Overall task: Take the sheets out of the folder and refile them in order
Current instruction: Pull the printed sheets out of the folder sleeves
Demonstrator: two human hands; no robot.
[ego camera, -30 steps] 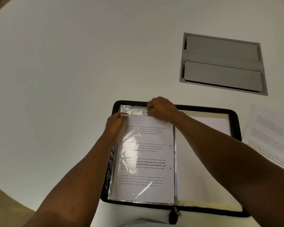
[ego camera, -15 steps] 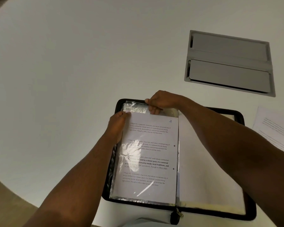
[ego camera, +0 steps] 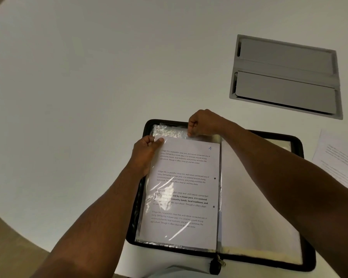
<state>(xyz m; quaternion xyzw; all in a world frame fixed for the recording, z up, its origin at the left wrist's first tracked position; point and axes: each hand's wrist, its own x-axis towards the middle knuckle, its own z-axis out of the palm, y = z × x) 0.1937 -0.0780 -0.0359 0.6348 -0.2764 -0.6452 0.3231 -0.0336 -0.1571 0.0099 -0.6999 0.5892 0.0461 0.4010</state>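
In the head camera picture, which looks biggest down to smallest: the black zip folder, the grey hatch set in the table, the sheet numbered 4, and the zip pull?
1. black zip folder
2. sheet numbered 4
3. grey hatch, which lies farther from the camera, so its place against the sheet is unsure
4. zip pull, clearly smallest

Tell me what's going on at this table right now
A person is working on a black zip folder lying open on the white table. Their left hand pinches the top left corner of a printed sheet marked 4 that sits in a clear plastic sleeve, while the right hand pinches the sleeve's top edge. Another printed sheet lies on the table to the right.
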